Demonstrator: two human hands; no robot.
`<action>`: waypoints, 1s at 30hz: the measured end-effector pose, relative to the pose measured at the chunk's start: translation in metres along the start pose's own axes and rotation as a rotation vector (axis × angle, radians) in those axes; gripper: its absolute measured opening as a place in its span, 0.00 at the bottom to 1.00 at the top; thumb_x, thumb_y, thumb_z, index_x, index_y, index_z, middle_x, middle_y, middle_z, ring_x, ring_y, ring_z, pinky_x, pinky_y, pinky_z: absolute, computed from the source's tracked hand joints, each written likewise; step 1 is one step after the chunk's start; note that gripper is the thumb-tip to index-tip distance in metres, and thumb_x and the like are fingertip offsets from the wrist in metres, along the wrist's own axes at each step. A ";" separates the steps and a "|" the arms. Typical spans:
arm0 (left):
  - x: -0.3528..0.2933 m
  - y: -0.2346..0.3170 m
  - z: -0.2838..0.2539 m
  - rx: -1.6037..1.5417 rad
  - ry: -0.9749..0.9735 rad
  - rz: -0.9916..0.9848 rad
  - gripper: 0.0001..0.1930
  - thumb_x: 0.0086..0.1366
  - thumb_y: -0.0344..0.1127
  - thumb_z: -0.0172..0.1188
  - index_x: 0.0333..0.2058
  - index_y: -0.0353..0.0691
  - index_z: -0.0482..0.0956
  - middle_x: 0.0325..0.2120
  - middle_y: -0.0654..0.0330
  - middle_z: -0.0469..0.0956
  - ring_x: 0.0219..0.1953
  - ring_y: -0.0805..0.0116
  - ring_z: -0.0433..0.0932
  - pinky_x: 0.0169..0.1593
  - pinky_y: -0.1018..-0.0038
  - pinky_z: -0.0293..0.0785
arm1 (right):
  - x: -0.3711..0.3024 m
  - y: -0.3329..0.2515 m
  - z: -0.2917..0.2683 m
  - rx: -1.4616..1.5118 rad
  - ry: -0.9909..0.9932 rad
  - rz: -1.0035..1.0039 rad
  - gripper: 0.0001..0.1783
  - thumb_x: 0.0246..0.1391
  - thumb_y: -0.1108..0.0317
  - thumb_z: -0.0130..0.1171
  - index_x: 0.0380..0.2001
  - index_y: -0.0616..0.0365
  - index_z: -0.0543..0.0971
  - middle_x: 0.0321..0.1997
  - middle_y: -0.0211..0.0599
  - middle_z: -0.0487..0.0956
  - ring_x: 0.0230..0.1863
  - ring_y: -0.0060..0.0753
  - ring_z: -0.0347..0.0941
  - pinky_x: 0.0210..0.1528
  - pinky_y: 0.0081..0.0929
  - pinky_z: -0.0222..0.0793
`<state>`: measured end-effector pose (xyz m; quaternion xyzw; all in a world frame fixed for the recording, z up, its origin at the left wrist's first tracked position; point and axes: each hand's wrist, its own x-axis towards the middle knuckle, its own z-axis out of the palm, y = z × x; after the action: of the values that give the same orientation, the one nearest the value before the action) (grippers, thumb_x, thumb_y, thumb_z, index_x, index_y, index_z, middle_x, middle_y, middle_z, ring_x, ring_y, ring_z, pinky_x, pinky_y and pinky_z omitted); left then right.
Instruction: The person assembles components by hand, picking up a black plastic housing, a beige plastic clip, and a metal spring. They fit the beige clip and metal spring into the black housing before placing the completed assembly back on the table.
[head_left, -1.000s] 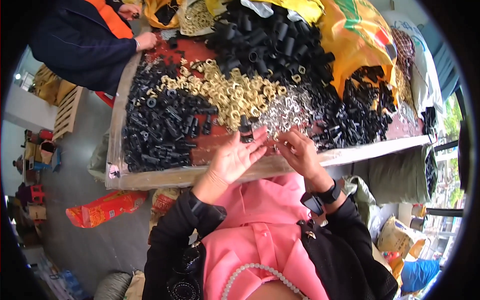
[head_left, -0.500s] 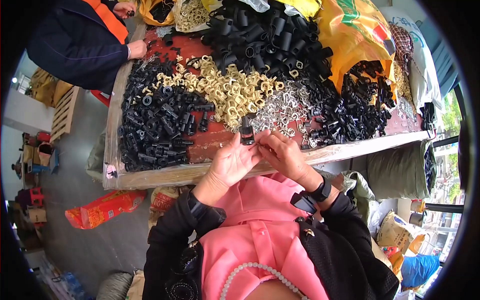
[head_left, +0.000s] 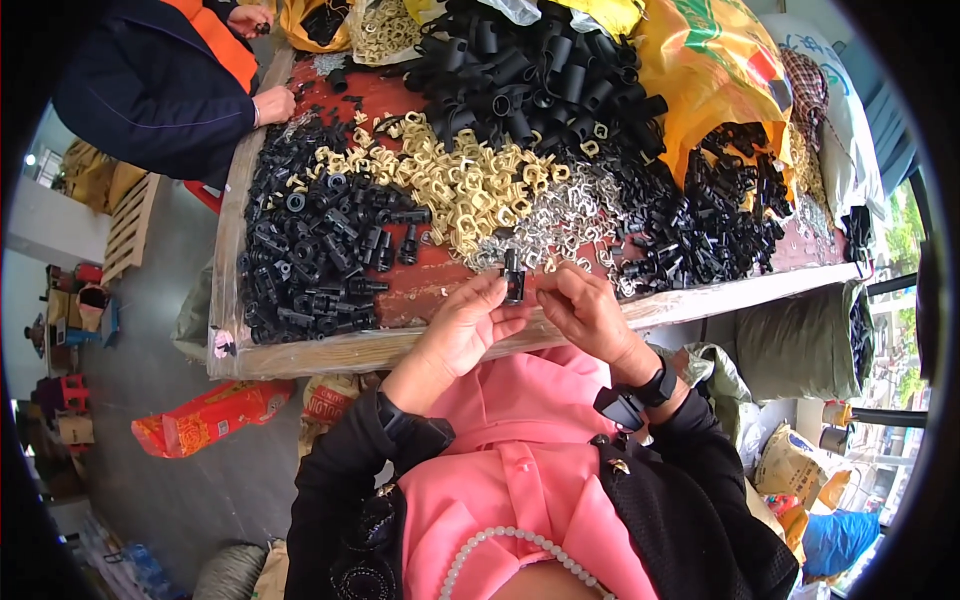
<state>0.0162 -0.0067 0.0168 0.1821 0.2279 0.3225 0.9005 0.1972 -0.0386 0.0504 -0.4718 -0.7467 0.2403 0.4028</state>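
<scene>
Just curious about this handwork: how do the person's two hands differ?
The left hand holds a small black part; whether the right hand holds anything is unclear. The left hand shows its palm, the right mostly its back. The right hand curls more tightly than the left. Both are bare.

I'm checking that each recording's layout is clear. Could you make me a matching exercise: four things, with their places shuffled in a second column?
Column 1
1. Black fitting
2. Silver pieces
3. Red bag
4. Yellow-orange bag

Column 2
A. On the floor, near the front-left corner of the table
B. Toward the far right of the table
C. In the fingers of the left hand
D. Heaped just right of the gold-coloured pieces

Right pairs: 1-C, 2-D, 3-A, 4-B
</scene>
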 end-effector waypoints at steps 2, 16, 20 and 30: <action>-0.004 -0.003 0.003 0.087 0.025 -0.027 0.10 0.59 0.36 0.48 0.38 0.39 0.70 0.37 0.56 0.71 0.38 0.64 0.72 0.45 0.66 0.69 | -0.003 -0.006 -0.001 -0.022 -0.001 -0.027 0.06 0.41 0.75 0.54 0.26 0.60 0.71 0.22 0.39 0.69 0.23 0.41 0.68 0.23 0.29 0.65; -0.008 -0.014 0.015 0.236 0.063 -0.031 0.14 0.61 0.33 0.45 0.42 0.31 0.67 0.35 0.57 0.72 0.35 0.66 0.73 0.43 0.70 0.72 | -0.010 0.001 0.007 -0.235 -0.159 -0.075 0.05 0.36 0.71 0.55 0.20 0.56 0.70 0.20 0.33 0.68 0.20 0.39 0.68 0.19 0.31 0.64; -0.007 -0.015 0.010 0.274 0.054 -0.062 0.14 0.61 0.32 0.45 0.43 0.31 0.67 0.35 0.58 0.72 0.36 0.66 0.73 0.45 0.71 0.71 | -0.008 0.001 0.010 -0.249 -0.172 -0.032 0.05 0.36 0.70 0.55 0.18 0.56 0.69 0.19 0.33 0.68 0.21 0.39 0.69 0.19 0.32 0.65; -0.010 -0.013 -0.003 0.126 0.081 -0.179 0.10 0.60 0.32 0.47 0.39 0.36 0.69 0.34 0.58 0.73 0.37 0.66 0.73 0.41 0.74 0.71 | -0.010 0.009 0.004 0.085 -0.129 -0.014 0.06 0.38 0.72 0.58 0.23 0.58 0.74 0.21 0.36 0.70 0.22 0.37 0.69 0.22 0.27 0.64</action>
<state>0.0145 -0.0220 0.0111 0.2041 0.2992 0.2329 0.9026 0.2003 -0.0439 0.0378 -0.4326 -0.7635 0.2988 0.3751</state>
